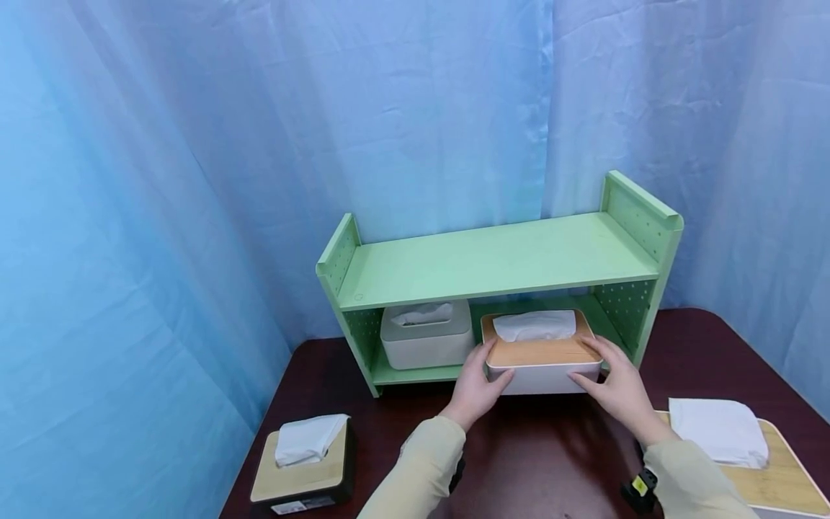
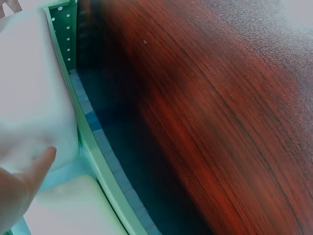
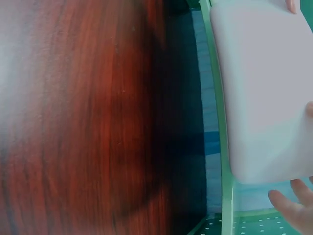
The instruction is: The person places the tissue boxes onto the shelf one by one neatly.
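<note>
A white tissue box with a wooden lid [image 1: 541, 352] and a tissue in its slot sits at the front of the green rack's lower shelf [image 1: 424, 375]. My left hand [image 1: 478, 386] holds its left front corner, thumb on the front wall. At the opposite corner, my right hand [image 1: 616, 386] has its thumb on the front and fingers along the side. Both wrist views show the box's pale front wall [image 2: 34, 88] [image 3: 266, 93] over the shelf edge. Just left on that shelf stands a grey-white tissue box [image 1: 426, 346].
The green rack's upper shelf [image 1: 493, 259] spans above the boxes. On the dark wood table [image 1: 519, 468], a black tissue box with a wooden lid [image 1: 301, 461] lies front left. Another wood-lidded box [image 1: 778, 468] is at front right. Blue curtains [image 1: 421, 108] hang behind.
</note>
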`<state>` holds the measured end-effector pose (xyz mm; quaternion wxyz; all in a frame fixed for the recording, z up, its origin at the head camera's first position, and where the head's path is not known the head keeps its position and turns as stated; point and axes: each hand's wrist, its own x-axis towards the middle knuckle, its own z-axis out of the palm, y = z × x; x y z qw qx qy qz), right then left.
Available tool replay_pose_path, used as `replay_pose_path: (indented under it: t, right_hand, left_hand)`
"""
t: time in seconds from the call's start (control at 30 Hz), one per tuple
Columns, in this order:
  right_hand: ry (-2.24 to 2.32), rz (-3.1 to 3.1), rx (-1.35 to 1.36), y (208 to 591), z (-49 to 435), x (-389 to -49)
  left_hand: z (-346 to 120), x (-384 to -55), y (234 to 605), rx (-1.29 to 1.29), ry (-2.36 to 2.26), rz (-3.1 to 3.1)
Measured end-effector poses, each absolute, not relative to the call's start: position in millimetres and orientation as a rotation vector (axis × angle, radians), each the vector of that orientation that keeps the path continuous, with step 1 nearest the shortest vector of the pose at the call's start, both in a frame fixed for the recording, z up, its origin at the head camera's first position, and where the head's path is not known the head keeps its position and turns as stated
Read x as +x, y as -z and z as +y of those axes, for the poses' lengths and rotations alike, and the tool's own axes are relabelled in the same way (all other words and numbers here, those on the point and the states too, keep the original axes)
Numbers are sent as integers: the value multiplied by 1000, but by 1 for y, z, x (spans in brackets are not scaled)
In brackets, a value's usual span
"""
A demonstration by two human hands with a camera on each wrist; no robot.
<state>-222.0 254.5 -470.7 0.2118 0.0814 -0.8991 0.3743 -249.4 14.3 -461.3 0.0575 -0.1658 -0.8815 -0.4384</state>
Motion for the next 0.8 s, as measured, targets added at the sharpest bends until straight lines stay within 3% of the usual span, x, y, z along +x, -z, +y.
replay_pose_path:
  t: [0.33,0.8]
  right_hand:
    - [-1000,-2378,208,467,250,-197]
    - [-632,-2387,451,491,241,-167]
  left_hand:
    - [3,-226,450,-504,1090,-2686]
    - [-3,-184,464,-750,195,-2608]
